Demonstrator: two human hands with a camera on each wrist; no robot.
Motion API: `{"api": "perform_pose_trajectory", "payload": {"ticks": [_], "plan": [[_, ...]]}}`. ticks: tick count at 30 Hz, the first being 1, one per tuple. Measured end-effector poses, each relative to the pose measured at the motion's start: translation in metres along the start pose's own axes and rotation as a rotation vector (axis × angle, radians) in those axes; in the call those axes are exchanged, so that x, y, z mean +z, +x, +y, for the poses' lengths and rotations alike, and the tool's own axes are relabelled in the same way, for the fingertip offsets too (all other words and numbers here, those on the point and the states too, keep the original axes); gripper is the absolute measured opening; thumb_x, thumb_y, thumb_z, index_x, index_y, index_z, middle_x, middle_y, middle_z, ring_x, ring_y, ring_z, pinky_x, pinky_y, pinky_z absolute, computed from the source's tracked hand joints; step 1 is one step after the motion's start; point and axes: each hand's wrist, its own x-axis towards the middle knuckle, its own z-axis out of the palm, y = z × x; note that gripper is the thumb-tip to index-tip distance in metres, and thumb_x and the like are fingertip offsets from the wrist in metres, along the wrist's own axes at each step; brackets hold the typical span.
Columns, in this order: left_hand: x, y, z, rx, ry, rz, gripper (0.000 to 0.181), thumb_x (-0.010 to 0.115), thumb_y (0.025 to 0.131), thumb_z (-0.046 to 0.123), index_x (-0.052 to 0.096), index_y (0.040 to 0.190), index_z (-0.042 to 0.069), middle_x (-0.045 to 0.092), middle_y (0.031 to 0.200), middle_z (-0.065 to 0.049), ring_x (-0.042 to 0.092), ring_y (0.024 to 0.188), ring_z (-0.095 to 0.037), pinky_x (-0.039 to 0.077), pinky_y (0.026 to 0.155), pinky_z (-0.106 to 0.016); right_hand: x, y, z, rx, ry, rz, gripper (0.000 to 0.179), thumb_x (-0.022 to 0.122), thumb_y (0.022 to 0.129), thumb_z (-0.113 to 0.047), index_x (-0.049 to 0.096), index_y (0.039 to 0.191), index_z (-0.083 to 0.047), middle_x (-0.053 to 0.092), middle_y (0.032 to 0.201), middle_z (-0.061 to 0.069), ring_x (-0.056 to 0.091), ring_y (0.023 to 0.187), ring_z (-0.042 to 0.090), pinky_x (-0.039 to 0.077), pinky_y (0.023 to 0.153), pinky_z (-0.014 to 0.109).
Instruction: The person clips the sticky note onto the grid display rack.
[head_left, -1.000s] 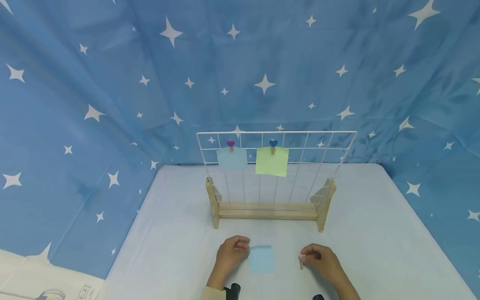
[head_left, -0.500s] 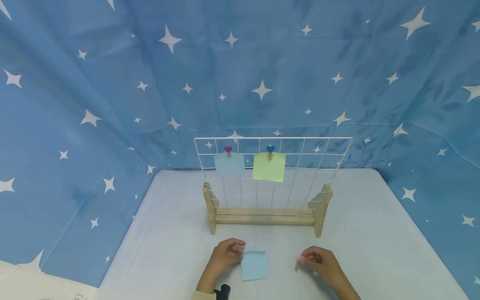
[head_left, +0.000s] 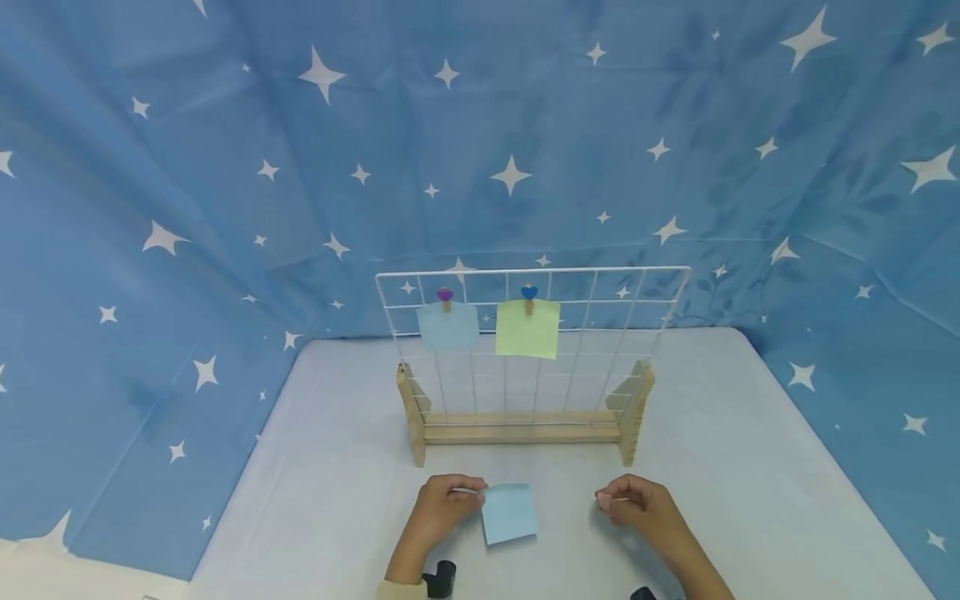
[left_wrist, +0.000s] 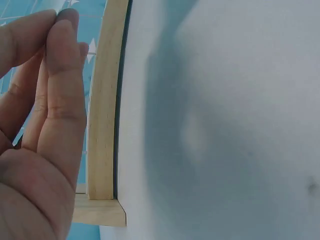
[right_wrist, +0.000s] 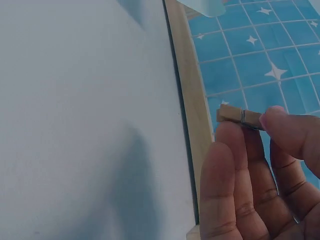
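Observation:
A light blue paper note (head_left: 510, 514) is pinched at its upper left corner by the thumb and fingertips of my left hand (head_left: 441, 510). Its lower edge sits above a shadow, so the note appears lifted off the table. My right hand (head_left: 643, 506) pinches a small wooden clothespin (right_wrist: 232, 114) between thumb and fingers. A pink piece (head_left: 603, 500) shows at its end in the head view. In the left wrist view, the left fingertips (left_wrist: 64, 37) meet near the top, and the note is hardly visible there.
A white wire grid rack (head_left: 532, 272) on a wooden stand (head_left: 521, 434) stands beyond both hands. A purple-heart clip (head_left: 445, 295) holds a blue note (head_left: 448, 325) on it. Beside that, a blue-heart clip (head_left: 529, 292) holds a green note (head_left: 527, 329). Starry blue cloth hangs behind.
The blue note in my left hand has risen slightly and tilted. The right hand has turned the clothespin, so less of it shows. The head view has shifted a little.

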Motion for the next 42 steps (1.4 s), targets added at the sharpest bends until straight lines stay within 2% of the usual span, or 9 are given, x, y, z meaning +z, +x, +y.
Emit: {"api": "perform_pose_trajectory", "payload": {"ticks": [4, 7, 14, 20, 25, 33, 38, 42], "plan": [[0.001, 0.000, 0.001, -0.008, -0.001, 0.025, 0.017, 0.079, 0.096, 0.011, 0.082, 0.108, 0.000, 0.082, 0.101, -0.011, 0.075, 0.087, -0.014, 0.059, 0.074, -0.025, 0.000, -0.001, -0.003, -0.020, -0.006, 0.004, 0.021, 0.071, 0.103, -0.005, 0.066, 0.108, 0.015, 0.077, 0.107, 0.017, 0.076, 0.088, 0.014, 0.064, 0.080, 0.026], [0.003, -0.001, 0.001, -0.013, -0.017, 0.043, 0.016, 0.078, 0.097, 0.011, 0.082, 0.107, 0.000, 0.081, 0.094, -0.008, 0.074, 0.082, -0.012, 0.059, 0.071, -0.024, 0.000, -0.002, -0.004, -0.032, -0.004, 0.011, 0.021, 0.070, 0.104, -0.004, 0.065, 0.109, 0.015, 0.077, 0.106, 0.018, 0.076, 0.088, 0.013, 0.064, 0.080, 0.026], [0.007, -0.001, 0.007, -0.030, -0.136, 0.056, 0.016, 0.075, 0.101, 0.011, 0.078, 0.110, -0.001, 0.075, 0.092, -0.005, 0.069, 0.081, -0.014, 0.061, 0.067, -0.023, 0.000, -0.004, -0.007, -0.116, 0.018, 0.038, 0.018, 0.065, 0.103, 0.003, 0.062, 0.113, 0.017, 0.074, 0.102, 0.010, 0.073, 0.087, 0.010, 0.064, 0.078, 0.027], [0.009, -0.003, 0.015, -0.029, -0.183, 0.055, 0.018, 0.074, 0.102, 0.012, 0.077, 0.114, -0.002, 0.073, 0.093, -0.004, 0.066, 0.079, -0.012, 0.058, 0.063, -0.020, -0.001, -0.005, -0.008, -0.173, 0.025, 0.060, 0.017, 0.064, 0.102, 0.008, 0.060, 0.115, 0.018, 0.072, 0.100, 0.004, 0.072, 0.086, 0.009, 0.064, 0.076, 0.027], [0.011, -0.002, 0.021, -0.024, -0.194, 0.064, 0.021, 0.074, 0.103, 0.013, 0.076, 0.118, -0.002, 0.075, 0.094, -0.005, 0.067, 0.080, -0.013, 0.058, 0.062, -0.020, -0.003, -0.006, -0.011, -0.163, 0.026, 0.086, 0.022, 0.065, 0.100, 0.010, 0.059, 0.119, 0.019, 0.072, 0.100, 0.007, 0.073, 0.086, 0.010, 0.065, 0.076, 0.027], [0.012, -0.002, 0.031, -0.032, -0.195, 0.080, 0.015, 0.075, 0.102, 0.012, 0.077, 0.108, -0.001, 0.075, 0.088, -0.004, 0.068, 0.080, -0.015, 0.057, 0.060, -0.020, -0.008, -0.009, -0.018, -0.124, -0.011, 0.123, 0.027, 0.069, 0.100, 0.007, 0.063, 0.122, 0.022, 0.074, 0.101, 0.016, 0.074, 0.085, 0.010, 0.065, 0.076, 0.027], [0.012, -0.003, 0.035, -0.025, -0.188, 0.076, 0.015, 0.075, 0.102, 0.012, 0.076, 0.108, -0.002, 0.074, 0.086, -0.004, 0.068, 0.079, -0.014, 0.057, 0.059, -0.019, -0.011, -0.010, -0.020, -0.174, -0.038, 0.130, 0.021, 0.069, 0.100, 0.008, 0.066, 0.116, 0.020, 0.076, 0.096, 0.010, 0.074, 0.082, 0.010, 0.064, 0.074, 0.025], [0.011, -0.003, 0.039, -0.021, -0.191, 0.072, 0.016, 0.075, 0.102, 0.013, 0.076, 0.109, -0.001, 0.073, 0.087, -0.004, 0.071, 0.081, -0.019, 0.057, 0.060, -0.020, -0.013, -0.009, -0.023, -0.228, -0.052, 0.128, 0.018, 0.068, 0.101, 0.008, 0.068, 0.115, 0.019, 0.077, 0.095, 0.004, 0.075, 0.081, 0.010, 0.063, 0.073, 0.024]]}}
